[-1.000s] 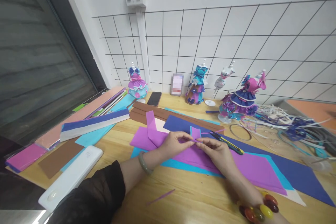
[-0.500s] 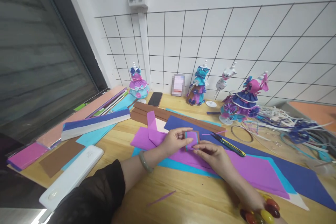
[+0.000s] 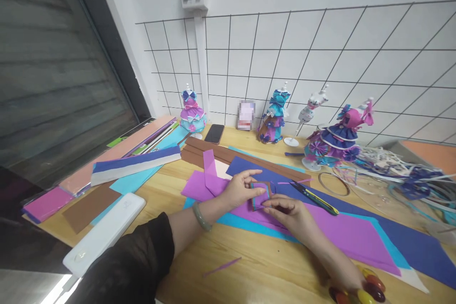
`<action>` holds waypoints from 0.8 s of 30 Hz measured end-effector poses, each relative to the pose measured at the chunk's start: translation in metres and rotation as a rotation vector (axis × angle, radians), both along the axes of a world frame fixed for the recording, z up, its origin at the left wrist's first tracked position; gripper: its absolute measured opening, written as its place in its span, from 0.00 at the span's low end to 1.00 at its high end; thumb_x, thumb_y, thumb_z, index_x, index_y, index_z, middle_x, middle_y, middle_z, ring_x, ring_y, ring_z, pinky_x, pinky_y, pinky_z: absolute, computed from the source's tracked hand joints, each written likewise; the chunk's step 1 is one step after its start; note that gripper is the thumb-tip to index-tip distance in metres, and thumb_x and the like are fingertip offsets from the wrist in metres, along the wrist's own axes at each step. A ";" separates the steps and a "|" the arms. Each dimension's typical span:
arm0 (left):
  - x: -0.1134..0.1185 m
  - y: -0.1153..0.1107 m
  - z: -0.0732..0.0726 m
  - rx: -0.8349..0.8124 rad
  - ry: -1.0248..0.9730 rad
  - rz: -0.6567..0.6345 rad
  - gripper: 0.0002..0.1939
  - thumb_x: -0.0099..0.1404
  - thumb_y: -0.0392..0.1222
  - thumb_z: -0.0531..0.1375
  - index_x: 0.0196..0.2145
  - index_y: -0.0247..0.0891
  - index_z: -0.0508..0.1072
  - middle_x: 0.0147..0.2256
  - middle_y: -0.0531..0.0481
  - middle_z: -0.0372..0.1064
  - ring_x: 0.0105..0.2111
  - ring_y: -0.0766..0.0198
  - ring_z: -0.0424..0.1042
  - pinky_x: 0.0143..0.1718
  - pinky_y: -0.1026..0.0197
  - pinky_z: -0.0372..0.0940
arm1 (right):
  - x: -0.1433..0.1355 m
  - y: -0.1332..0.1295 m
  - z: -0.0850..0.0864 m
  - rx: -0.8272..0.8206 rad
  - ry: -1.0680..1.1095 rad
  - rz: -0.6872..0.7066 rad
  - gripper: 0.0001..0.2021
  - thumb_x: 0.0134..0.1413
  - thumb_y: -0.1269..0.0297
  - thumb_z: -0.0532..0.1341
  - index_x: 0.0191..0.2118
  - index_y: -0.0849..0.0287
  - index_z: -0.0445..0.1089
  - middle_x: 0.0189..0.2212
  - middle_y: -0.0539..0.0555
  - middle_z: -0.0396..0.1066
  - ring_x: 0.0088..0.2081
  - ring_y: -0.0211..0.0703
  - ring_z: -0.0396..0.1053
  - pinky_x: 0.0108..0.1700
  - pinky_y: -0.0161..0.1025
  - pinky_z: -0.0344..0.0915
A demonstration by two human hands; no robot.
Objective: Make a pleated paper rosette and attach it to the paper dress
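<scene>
A small stack of layered paper pieces (image 3: pixel 261 194), purple on top with blue and brown edges, is held between my two hands. My left hand (image 3: pixel 242 187) pinches its left side, thumb lying across the top and the other fingers curled behind. At the lower right edge, the thumb and fingertips of my right hand (image 3: pixel 288 209) close on the same stack. Beneath both hands lies a long purple sheet (image 3: pixel 342 228) over a light blue sheet (image 3: pixel 245 224). A dark blue sheet (image 3: pixel 395 232) reaches out behind them to the right.
A slim black and yellow tool (image 3: pixel 315 198) lies right of my hands. Dressed mini mannequins (image 3: pixel 192 114) and a phone (image 3: pixel 214 133) stand or lie along the back. A white elongated device (image 3: pixel 105 233) rests at left. Tangled paper strips (image 3: pixel 409 175) fill the right side.
The whole view has shifted slightly, so the scene sits a little further right. Both hands keep hold of the paper stack, whose layers look a little more spread at the edges.
</scene>
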State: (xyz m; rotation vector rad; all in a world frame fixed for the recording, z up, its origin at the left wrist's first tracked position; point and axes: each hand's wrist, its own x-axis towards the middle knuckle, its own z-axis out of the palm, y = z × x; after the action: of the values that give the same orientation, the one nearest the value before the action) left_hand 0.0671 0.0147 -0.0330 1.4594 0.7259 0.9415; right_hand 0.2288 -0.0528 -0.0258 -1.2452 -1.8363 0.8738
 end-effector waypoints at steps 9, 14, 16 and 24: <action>0.001 -0.001 -0.001 0.017 -0.017 0.053 0.24 0.50 0.43 0.62 0.45 0.34 0.66 0.24 0.54 0.65 0.25 0.71 0.63 0.30 0.67 0.58 | -0.001 -0.001 -0.001 -0.036 -0.029 0.026 0.10 0.48 0.58 0.59 0.31 0.56 0.74 0.30 0.54 0.73 0.33 0.43 0.69 0.36 0.39 0.66; 0.000 0.000 0.001 -0.041 -0.041 0.041 0.25 0.51 0.46 0.61 0.46 0.34 0.65 0.21 0.56 0.63 0.23 0.72 0.62 0.27 0.67 0.58 | -0.001 -0.002 0.001 -0.041 0.010 -0.002 0.10 0.47 0.57 0.59 0.31 0.55 0.75 0.30 0.53 0.73 0.31 0.43 0.69 0.34 0.38 0.66; -0.001 0.001 0.001 -0.091 -0.059 0.012 0.28 0.52 0.48 0.60 0.48 0.34 0.62 0.21 0.56 0.63 0.21 0.72 0.63 0.26 0.67 0.58 | 0.002 -0.001 0.001 -0.025 0.031 -0.074 0.10 0.45 0.57 0.60 0.30 0.55 0.75 0.31 0.54 0.74 0.33 0.44 0.69 0.36 0.39 0.66; 0.000 -0.007 0.004 -0.113 -0.163 -0.155 0.25 0.49 0.49 0.62 0.42 0.36 0.62 0.26 0.54 0.63 0.22 0.71 0.66 0.27 0.65 0.62 | 0.011 0.002 0.004 0.018 0.100 -0.289 0.13 0.42 0.55 0.62 0.32 0.57 0.75 0.30 0.55 0.75 0.33 0.48 0.70 0.37 0.43 0.66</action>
State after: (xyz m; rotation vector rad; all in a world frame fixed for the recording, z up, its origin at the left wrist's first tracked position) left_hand 0.0670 0.0077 -0.0286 1.3036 0.5302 0.8747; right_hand 0.2401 -0.0513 -0.0219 -1.3879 -1.5352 0.7426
